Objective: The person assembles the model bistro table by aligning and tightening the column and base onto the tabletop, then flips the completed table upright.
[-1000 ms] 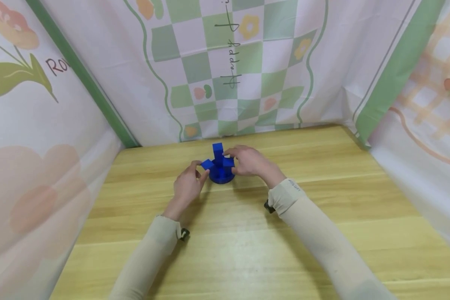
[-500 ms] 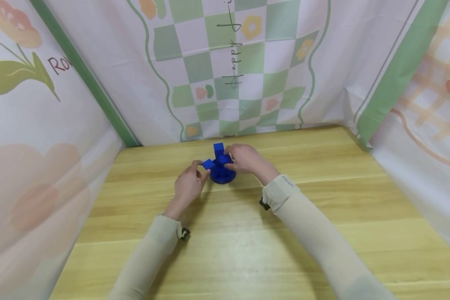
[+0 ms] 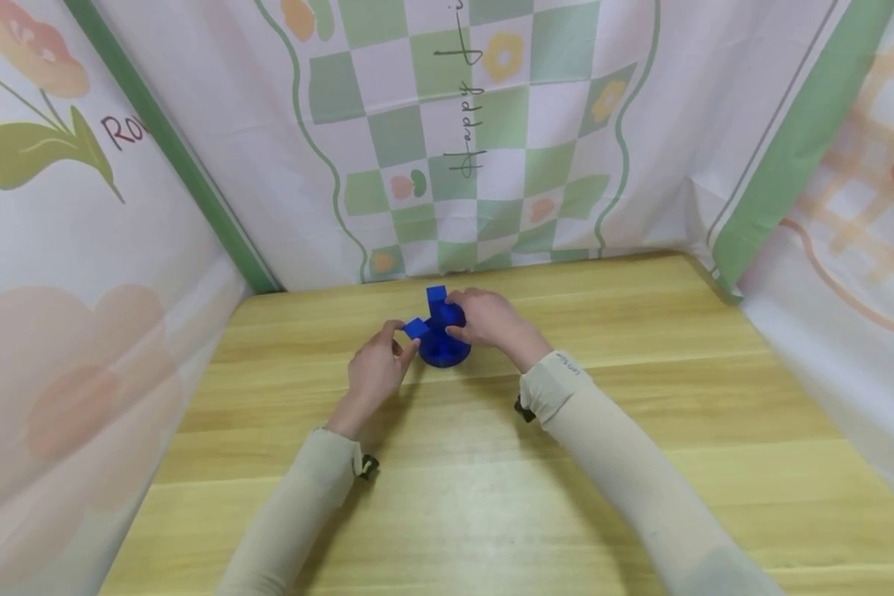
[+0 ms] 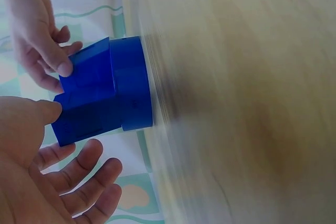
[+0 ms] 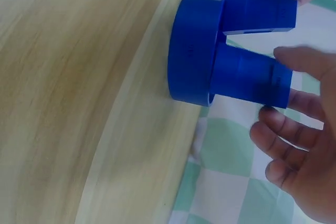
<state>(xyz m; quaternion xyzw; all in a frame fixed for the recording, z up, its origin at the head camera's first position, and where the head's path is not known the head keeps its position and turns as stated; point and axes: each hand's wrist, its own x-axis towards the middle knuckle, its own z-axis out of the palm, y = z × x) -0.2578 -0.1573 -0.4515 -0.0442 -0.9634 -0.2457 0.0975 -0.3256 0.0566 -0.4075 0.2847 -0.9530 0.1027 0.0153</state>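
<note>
A round blue base (image 3: pixel 444 358) with a raised rim stands on the table in the head view, and blue blocks rise from it. My left hand (image 3: pixel 375 368) pinches the top of the left block (image 3: pixel 415 328), thumb on the near side. My right hand (image 3: pixel 493 321) holds the right block (image 3: pixel 450 314) between thumb and fingers. A third block (image 3: pixel 436 295) stands at the back, untouched. In the right wrist view the held block (image 5: pixel 252 74) has its lower end inside the rim of the base (image 5: pixel 194 48). The other fingers of both hands are spread loosely beside the blocks.
The wooden table (image 3: pixel 462 488) stretches out in front of and beside the base. A patterned cloth (image 3: pixel 484 157) hangs behind the table's far edge, with further cloth walls at left and right. Dark wrist cameras sit under both sleeves.
My right hand has shifted slightly left, and the block it holds shows less of its flat top. My left hand keeps its pinch on the left block.
</note>
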